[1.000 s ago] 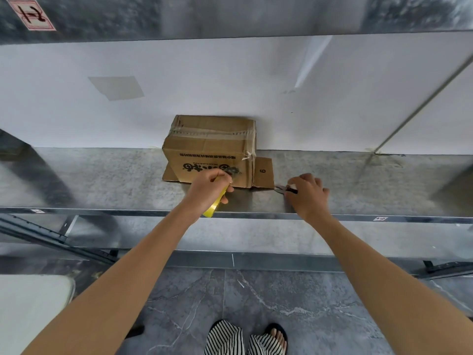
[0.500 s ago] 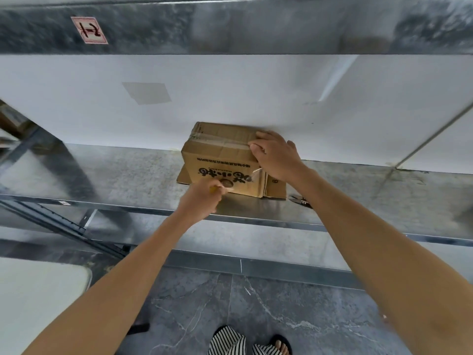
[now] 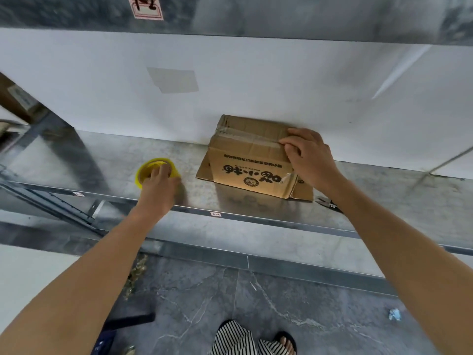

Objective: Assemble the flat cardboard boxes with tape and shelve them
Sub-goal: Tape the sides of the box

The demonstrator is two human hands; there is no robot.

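A small brown cardboard box [image 3: 245,160] with black print stands on the metal shelf [image 3: 107,160] against the white wall, clear tape across its top and bottom flaps splayed out. My right hand [image 3: 307,155] rests on the box's top right corner, fingers curled over the edge. My left hand [image 3: 160,183] holds a yellow roll of tape [image 3: 147,169] that sits on the shelf to the left of the box. A pair of scissors [image 3: 327,202] lies on the shelf by the box's right flap, partly hidden behind my right forearm.
An upper metal shelf [image 3: 281,14] with a red-and-white label hangs overhead. The shelf's front lip [image 3: 217,213] runs across the view. Below lie grey marble floor, my striped trouser leg and sandal [image 3: 281,339]. A diagonal brace [image 3: 51,201] stands at the left.
My left hand moved left from the box front and set the yellow tape roll on the shelf. My right hand left the scissors and went to the box's top right corner.
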